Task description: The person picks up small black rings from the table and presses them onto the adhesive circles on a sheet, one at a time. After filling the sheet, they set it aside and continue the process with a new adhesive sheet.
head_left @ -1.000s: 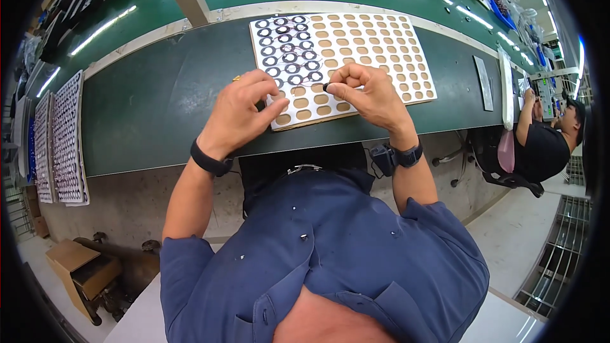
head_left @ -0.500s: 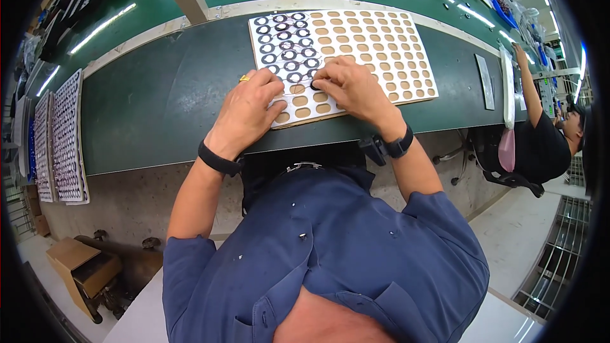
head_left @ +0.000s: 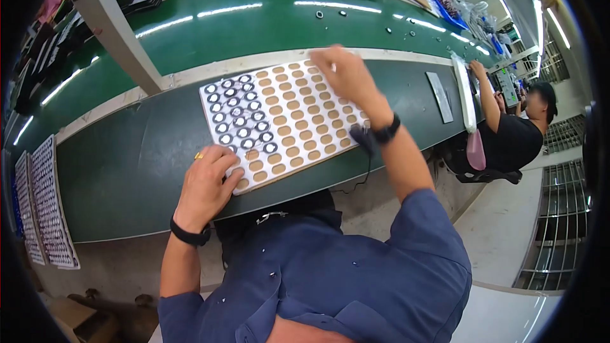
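Note:
A white tray (head_left: 269,179) with rows of oval cut-outs lies on the dark green bench. Small round parts (head_left: 237,112) with black rims, pale centres and thin wires fill its left columns; the other cut-outs show brown board. My left hand (head_left: 206,180), with a yellow ring on one finger, rests at the tray's near left corner, fingers bent over the lowest parts and thumb apart. My right hand (head_left: 346,75) is raised over the tray's far edge, towards the green belt. Its fingers curl downward, and the fingertips are hidden, so whether they hold anything does not show.
Beyond the bench's pale rail runs a green belt (head_left: 279,28) with a few small dark rings (head_left: 319,15). A pale post (head_left: 114,28) stands far left. Filled trays (head_left: 54,209) lean at the left end. A metal strip (head_left: 438,97) lies right; a co-worker (head_left: 511,136) sits beyond it.
My right hand has left the parts and moved away over the tray's far edge. My left hand stays at the near left corner. The whole view has shifted, so the tray appears lower and further left.

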{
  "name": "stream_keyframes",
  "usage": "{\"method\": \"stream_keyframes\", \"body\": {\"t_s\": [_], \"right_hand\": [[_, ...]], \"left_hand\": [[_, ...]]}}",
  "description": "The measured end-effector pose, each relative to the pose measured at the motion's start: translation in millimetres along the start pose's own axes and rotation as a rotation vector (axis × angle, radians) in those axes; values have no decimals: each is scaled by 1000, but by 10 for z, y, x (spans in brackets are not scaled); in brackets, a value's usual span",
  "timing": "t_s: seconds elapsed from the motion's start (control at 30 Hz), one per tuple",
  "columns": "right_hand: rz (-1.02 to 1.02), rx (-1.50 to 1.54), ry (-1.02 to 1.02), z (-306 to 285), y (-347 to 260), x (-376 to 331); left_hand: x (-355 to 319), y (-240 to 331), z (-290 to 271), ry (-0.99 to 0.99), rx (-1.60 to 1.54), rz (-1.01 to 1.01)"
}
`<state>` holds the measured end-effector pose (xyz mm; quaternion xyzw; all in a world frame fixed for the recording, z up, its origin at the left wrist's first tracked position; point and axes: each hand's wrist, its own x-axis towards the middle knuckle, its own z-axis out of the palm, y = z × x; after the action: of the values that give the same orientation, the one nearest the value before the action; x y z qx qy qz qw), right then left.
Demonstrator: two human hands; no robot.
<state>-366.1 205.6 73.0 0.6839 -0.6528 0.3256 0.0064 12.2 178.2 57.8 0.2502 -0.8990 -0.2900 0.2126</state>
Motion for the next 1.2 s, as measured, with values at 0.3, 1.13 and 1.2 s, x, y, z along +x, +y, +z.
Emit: {"method": "stream_keyframes", "body": {"t_s": [0.3,1.13,1.2], "right_hand": [[72,-427,-68,513,2464,1286],[-121,104,-196,278,-768,-726],[-115,96,-180,317,-818,-817]], "left_hand": [[91,-126,-150,70,-317,-273],[240,72,249,-2,128,-6],[222,64,274,11,117,1]]}}
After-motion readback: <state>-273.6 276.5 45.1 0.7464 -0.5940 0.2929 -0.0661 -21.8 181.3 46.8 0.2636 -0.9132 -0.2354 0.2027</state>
